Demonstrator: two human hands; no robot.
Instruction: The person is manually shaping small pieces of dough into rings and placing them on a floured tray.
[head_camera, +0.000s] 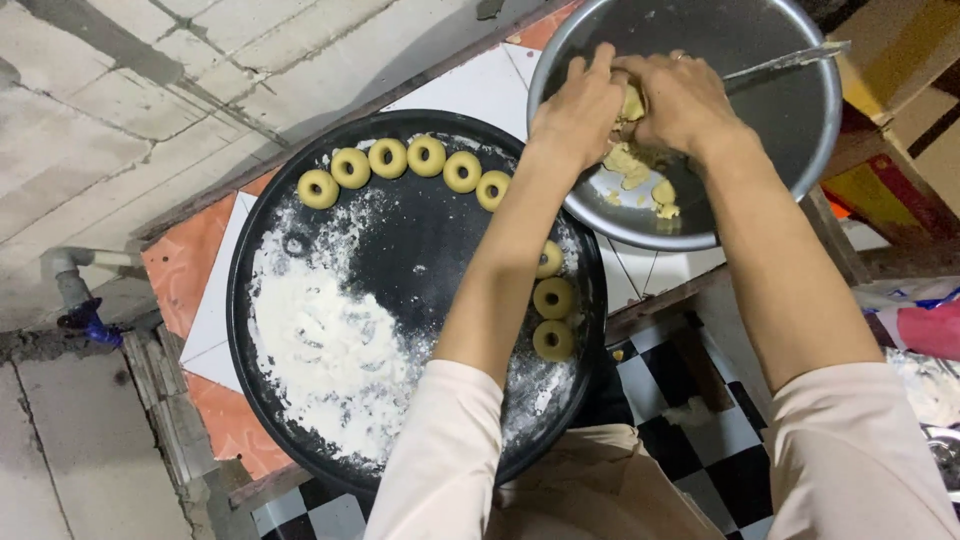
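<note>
Pale sleeves are seen lowest in the view, with both forearms stretched away from them into a tilted metal bowl (800, 130). Inside it, the left hand (580, 110) and the right hand (680, 100) are pressed together around a lump of yellow dough (632, 104), fingers curled closed on it from both sides, apparently so that a piece can be pinched off. More dough scraps (640, 175) lie just below the fingers on the bowl's floor. A knife (790, 60) is propped on the rim beyond the right fingers, kept within easy reach.

Below and to the left of the left fingers, a round black tray (250, 300) is set on a tiled ledge (215, 310). Flour (320, 350) is heaped on its middle, probably to stop sticking. 9 dough rings (426, 156) are lined along the tray's edge, 6 on the far arc and 3 beside the left forearm, so the floured centre is kept free.
</note>
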